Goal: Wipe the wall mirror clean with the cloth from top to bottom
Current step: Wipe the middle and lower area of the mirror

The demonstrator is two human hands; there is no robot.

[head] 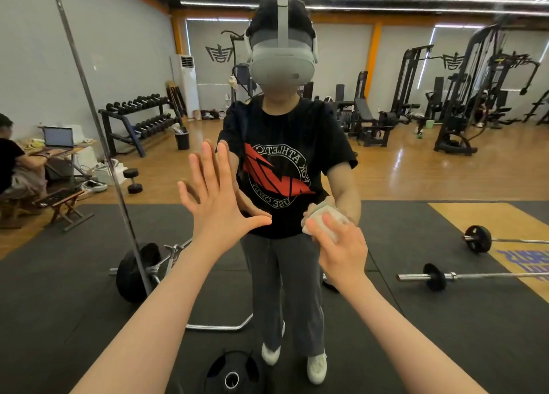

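We stand right in front of the big wall mirror [416,170], and it fills almost all we can see. Our left hand [218,199] is flat on the glass with the fingers spread wide and straight. It holds nothing — it just presses on the mirror, and its twin in the glass meets it fingertip to fingertip.

Our right hand [341,251] is lower and to the right, about at the belly of the person we see in the mirror. It holds the white cloth [322,220]. The cloth is bunched up into a small wad, and our fingers curl over it and push it on the glass. The cloth sits near the middle of the mirror, not at the top and not at the bottom.

In the mirror we see ourselves in a black shirt, grey trousers and white shoes, with a grey headset [282,58] on.

A thin silver seam [98,132] runs down the glass on the left side.

Behind us in the mirror is a gym. There is a rack of dumbbells [139,117] on the left, tall black machines [463,96] on the right, and barbells [439,276] lying on the dark floor mats — one more weight plate [231,373] lies by our feet.
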